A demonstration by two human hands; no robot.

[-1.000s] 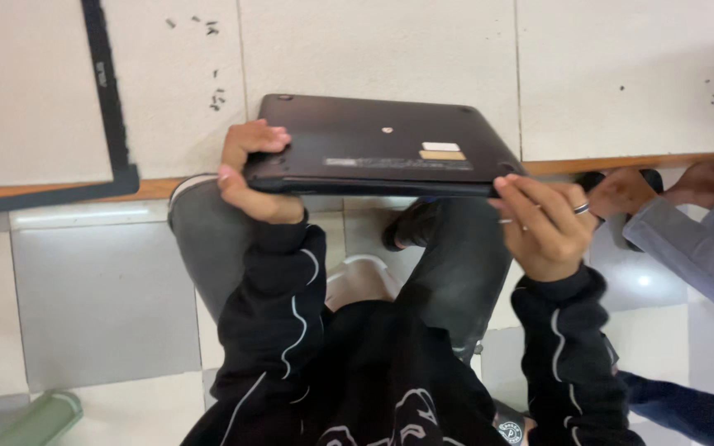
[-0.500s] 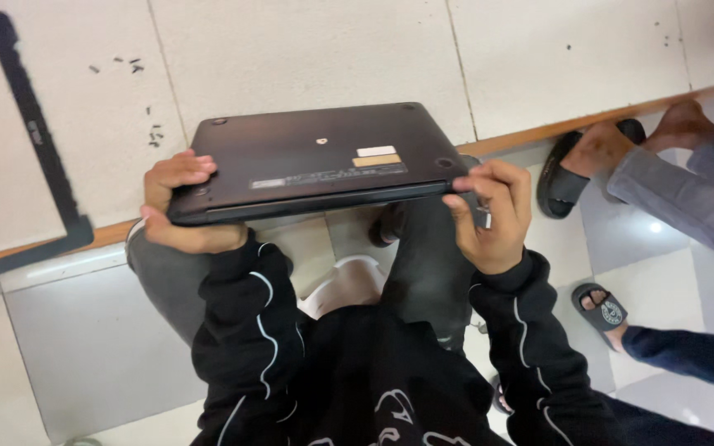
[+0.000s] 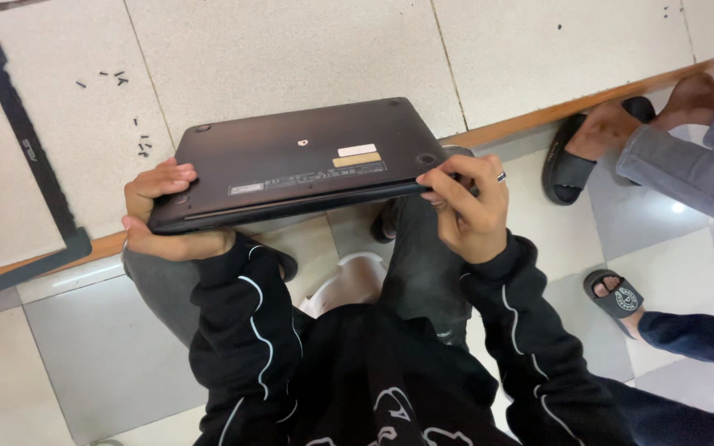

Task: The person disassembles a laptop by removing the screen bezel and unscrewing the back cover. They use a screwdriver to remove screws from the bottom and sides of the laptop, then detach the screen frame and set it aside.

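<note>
Dark closed laptop [image 3: 299,161] held underside up over the person's knees, near the tiled ledge | black screen bezel [image 3: 22,169] far left | left hand [image 3: 163,216] fingers curled round left corner | right hand [image 3: 468,206] fingers clamped on right corner | small dark specks, probably screws [image 3: 138,147], beyond.

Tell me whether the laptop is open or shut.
Shut. The laptop is upside down, its two halves flat together along the near edge, gripped by the left hand and right hand.

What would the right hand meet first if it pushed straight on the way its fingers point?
The right hand already grips the closed dark grey laptop at its corner; its fingers point leftward along the edge, so it would likely press into that laptop first.
</note>
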